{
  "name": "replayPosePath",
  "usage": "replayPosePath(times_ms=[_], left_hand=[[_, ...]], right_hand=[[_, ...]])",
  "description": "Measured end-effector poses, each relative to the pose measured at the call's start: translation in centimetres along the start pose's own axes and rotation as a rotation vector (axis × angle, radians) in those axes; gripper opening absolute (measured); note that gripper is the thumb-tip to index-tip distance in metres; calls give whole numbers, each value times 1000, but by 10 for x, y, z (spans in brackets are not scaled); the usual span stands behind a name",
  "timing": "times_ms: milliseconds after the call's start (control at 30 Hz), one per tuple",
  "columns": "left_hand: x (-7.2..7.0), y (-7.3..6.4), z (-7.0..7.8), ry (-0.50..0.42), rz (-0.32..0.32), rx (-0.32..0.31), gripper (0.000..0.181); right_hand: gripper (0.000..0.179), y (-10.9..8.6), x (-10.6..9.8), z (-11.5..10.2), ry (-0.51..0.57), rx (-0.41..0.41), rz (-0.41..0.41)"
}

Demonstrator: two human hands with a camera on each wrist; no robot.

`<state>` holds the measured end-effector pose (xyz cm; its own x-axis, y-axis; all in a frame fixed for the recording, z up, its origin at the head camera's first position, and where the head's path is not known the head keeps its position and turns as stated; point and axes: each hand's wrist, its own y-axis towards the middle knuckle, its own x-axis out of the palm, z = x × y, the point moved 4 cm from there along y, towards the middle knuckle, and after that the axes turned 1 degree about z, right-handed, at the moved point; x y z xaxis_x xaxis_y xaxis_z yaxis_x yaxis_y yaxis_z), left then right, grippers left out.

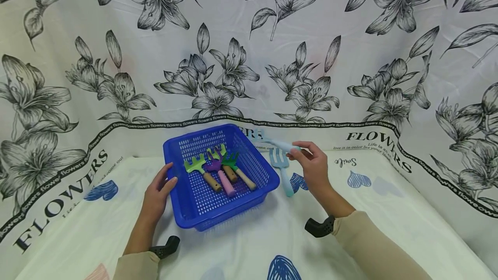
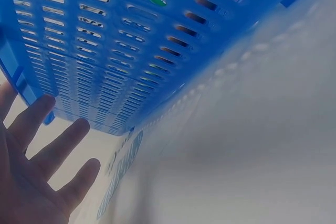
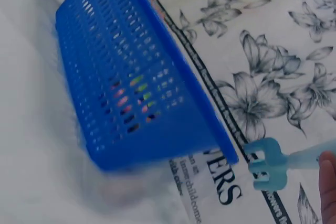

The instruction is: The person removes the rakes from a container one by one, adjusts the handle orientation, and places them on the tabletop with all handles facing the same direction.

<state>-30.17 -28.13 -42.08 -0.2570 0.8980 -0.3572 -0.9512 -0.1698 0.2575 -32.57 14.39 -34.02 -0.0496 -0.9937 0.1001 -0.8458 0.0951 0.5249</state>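
My left hand (image 1: 157, 189) grips the left rim of a blue plastic basket (image 1: 227, 217), thumb over the edge; in the left wrist view, several fingers (image 2: 63, 145) spread straight beside its slotted wall. Inside the basket lie a light green garden fork (image 1: 196, 164), a purple one with a pink handle (image 1: 226, 183), a dark green one (image 1: 246, 179) and a yellow-green one partly covered. My right hand (image 1: 313, 165) pinches a light blue garden fork (image 1: 278, 144) by its handle, tines pointing left near the basket's far right side. A second light blue fork (image 1: 285, 180) lies on the cloth below that hand.
A white cloth (image 1: 241, 254) with printed hearts covers the table. Behind it and along both sides hang white curtains (image 1: 268, 77) printed with flowers. Black wrist mounts (image 1: 320, 227) stick out from both forearms.
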Motion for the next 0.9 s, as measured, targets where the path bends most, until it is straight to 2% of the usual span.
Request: replayPosePath(times_ms=[300, 467, 733, 900], left_hand=[[0, -1, -3, 7, 15, -11, 64], [0, 0, -2, -3, 14, 2, 64], [0, 0, -3, -8, 17, -13, 63], [1, 1, -3, -9, 16, -11, 63]], right_hand=[[32, -11, -33, 19, -192, 106, 69], [32, -21, -49, 30, -306, 118, 102], [24, -30, -67, 47, -639, 119, 152], [22, -34, -77, 59, -706, 218, 130]])
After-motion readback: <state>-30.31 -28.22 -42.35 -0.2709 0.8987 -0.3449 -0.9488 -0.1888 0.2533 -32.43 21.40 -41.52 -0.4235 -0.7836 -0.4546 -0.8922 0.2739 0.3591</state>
